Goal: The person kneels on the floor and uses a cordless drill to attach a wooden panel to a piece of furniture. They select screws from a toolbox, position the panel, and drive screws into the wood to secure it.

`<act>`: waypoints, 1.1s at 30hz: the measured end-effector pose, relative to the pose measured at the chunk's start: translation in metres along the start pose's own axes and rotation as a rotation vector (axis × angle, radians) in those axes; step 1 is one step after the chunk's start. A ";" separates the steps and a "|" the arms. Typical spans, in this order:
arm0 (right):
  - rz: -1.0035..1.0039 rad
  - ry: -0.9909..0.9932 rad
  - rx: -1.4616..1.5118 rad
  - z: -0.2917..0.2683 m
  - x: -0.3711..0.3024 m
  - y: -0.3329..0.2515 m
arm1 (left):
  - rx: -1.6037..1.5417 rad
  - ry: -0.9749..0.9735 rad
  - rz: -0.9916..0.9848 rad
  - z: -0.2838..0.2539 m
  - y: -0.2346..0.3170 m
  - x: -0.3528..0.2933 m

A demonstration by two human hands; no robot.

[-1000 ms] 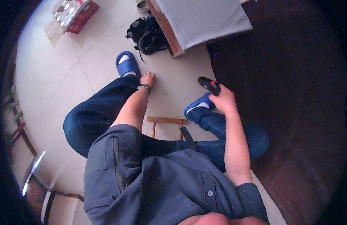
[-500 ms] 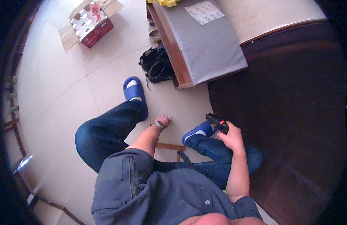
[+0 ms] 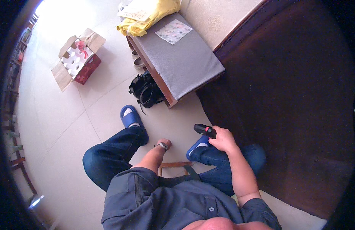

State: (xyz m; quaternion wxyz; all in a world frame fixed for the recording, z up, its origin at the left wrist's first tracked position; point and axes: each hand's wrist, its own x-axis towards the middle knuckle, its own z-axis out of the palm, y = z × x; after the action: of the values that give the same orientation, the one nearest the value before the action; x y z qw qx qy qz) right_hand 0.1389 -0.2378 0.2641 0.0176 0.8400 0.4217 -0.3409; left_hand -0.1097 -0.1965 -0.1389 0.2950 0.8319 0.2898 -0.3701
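Observation:
My right hand [image 3: 222, 138] is closed round a small black handheld tool [image 3: 204, 130] with a red button, held above the blue slipper on my right foot. The tool's front end points left and away from me; its exact kind is unclear. My left hand [image 3: 165, 143], with a watch on the wrist, hangs between my knees over the pale floor. Its fingers are curled in, and whatever they may hold is hidden.
A grey-covered bench [image 3: 185, 57] stands ahead, with a yellow bag [image 3: 156, 17] and a patterned sheet [image 3: 173, 31] on top. Black shoes [image 3: 146, 90] sit beneath it. An opened red carton [image 3: 87, 69] lies far left. A dark brown surface [image 3: 284, 96] fills the right.
My view has tilted, so the bench and carton sit lower in it and more of the yellow bag shows. The right hand has turned the tool to a flatter angle. Both hands stay closed.

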 end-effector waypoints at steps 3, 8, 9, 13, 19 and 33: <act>-0.006 0.031 -0.031 -0.009 -0.013 -0.009 | 0.254 -0.231 0.169 -0.075 0.027 -0.039; -0.245 0.096 -0.043 -0.026 -0.039 -0.056 | -0.053 -0.592 0.275 -0.131 -0.003 -0.068; -0.292 0.142 -0.022 -0.031 -0.046 -0.059 | -0.003 -0.588 0.250 -0.171 0.014 -0.102; -0.476 0.159 0.120 -0.027 -0.037 -0.088 | 0.170 -0.614 0.226 -0.212 0.041 -0.197; -0.590 0.227 0.165 -0.016 -0.029 -0.096 | 0.054 -0.503 0.385 -0.216 0.068 -0.317; -0.227 -0.081 -0.099 -0.005 -0.025 -0.102 | -0.215 0.093 0.657 -0.256 0.050 -0.354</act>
State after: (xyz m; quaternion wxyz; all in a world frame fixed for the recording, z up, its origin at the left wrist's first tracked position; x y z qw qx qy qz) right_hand 0.0579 -0.1875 0.3089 0.0372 0.7706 0.5292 -0.3533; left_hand -0.1586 -0.1418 0.2947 0.4709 0.8608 0.0571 -0.1847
